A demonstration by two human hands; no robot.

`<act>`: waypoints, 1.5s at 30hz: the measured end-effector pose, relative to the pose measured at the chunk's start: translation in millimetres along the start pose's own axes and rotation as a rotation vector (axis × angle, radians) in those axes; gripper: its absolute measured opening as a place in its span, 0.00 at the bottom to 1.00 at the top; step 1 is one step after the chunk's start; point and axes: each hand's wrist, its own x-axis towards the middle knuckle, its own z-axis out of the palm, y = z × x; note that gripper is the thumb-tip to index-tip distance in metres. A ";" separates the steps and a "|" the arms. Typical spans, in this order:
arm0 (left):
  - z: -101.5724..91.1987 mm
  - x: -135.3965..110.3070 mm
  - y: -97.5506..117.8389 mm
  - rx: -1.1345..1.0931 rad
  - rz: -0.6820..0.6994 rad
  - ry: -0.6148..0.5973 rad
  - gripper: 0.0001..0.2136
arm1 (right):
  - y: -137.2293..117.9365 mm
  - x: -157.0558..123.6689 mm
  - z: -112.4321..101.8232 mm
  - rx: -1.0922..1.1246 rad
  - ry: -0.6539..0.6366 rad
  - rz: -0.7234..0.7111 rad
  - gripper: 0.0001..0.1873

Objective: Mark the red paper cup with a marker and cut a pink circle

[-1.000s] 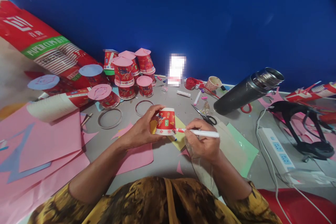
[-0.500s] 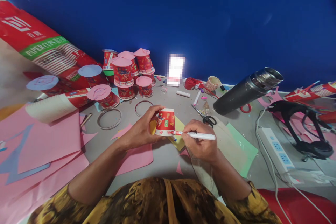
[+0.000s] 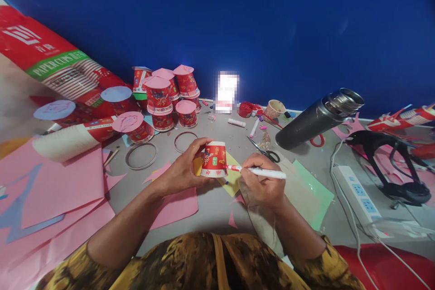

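Left hand [image 3: 185, 170]: clasped around an upturned paper cup [image 3: 214, 159], thumb and fingers on its wall, pressing it mouth-down on a yellow sheet [image 3: 234, 182] on the grey tabletop [image 3: 210, 210].

Right hand [image 3: 261, 186]: closed in a pen grip on a white marker [image 3: 263, 172], just right of the cup, its red tip touching the cup's lower rim.

Step in hand, as judged: drawing at the rim where cup meets sheet. A further stroke calls for firm downward pressure on the cup and a tip held tight to the curved edge.

Cup: thin glossy card, red print, white rolled rim, tapered.

Left of the cup: flat matte pink paper [image 3: 176, 204]; two thin rings [image 3: 141, 155].

Beyond the cup: stacked red cups [image 3: 166, 99] capped with pink discs.

Right of the cup: scissors [image 3: 265, 150], then a dark steel-topped flask [image 3: 316, 120] lying on its side.
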 end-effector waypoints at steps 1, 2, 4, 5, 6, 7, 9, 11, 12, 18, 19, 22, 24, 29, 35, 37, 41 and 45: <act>0.0 0.0 -0.1 -0.003 -0.003 -0.002 0.42 | 2.8 -2.4 0.2 0.005 0.025 0.027 0.04; 0.0 0.0 0.1 -0.009 -0.006 -0.005 0.42 | 6.5 -4.9 0.7 0.009 0.048 0.056 0.03; 0.1 0.6 1.1 -0.024 -0.006 -0.004 0.41 | 16.1 -9.6 2.8 0.018 0.085 0.111 0.03; 0.3 1.1 1.9 -0.033 -0.005 0.000 0.41 | 21.7 -11.3 4.3 0.023 0.090 0.126 0.05; 0.6 1.7 2.7 -0.041 -0.003 0.003 0.40 | 27.5 -12.5 5.8 0.015 0.090 0.134 0.07; 1.0 2.3 3.4 -0.049 0.001 0.006 0.40 | 33.2 -12.9 7.4 -0.006 0.091 0.127 0.08; 2.0 3.6 4.2 -0.059 0.012 0.010 0.39 | 43.7 -11.9 10.2 -0.078 0.094 0.094 0.10; 3.6 4.7 3.7 -0.049 0.027 0.027 0.38 | 52.3 -9.2 12.5 -0.159 0.077 0.025 0.09; 4.7 5.2 2.9 -0.037 0.034 0.042 0.38 | 55.9 -7.7 13.3 -0.194 0.063 -0.007 0.08; 14.6 7.1 -4.1 0.008 0.025 0.107 0.37 | 74.0 -1.9 14.0 -0.321 0.007 -0.074 0.11; 16.4 7.3 -5.4 0.022 0.013 0.119 0.37 | 77.1 -1.5 13.5 -0.336 0.007 -0.074 0.12; 21.2 8.0 -9.9 0.092 -0.008 0.177 0.37 | 86.1 -0.3 11.5 -0.372 0.012 -0.081 0.13; 23.5 8.9 -12.8 0.141 0.010 0.224 0.37 | 91.3 0.6 10.2 -0.400 0.003 -0.061 0.14; 24.4 13.1 -21.2 0.212 0.116 0.328 0.35 | 100.3 3.6 8.4 -0.457 -0.002 0.003 0.16; 19.2 20.8 -35.3 0.319 0.231 0.432 0.37 | 106.1 7.5 7.8 -0.538 0.013 0.039 0.21; 18.7 22.1 -38.5 0.363 0.273 0.471 0.37 | 106.4 8.9 8.0 -0.577 0.003 0.051 0.23; 20.6 20.9 -40.3 0.433 0.325 0.483 0.37 | 103.9 12.5 10.9 -0.668 -0.043 0.087 0.25; 23.4 20.8 -40.5 0.393 0.334 0.460 0.36 | 101.4 15.8 17.3 -0.745 -0.128 0.108 0.23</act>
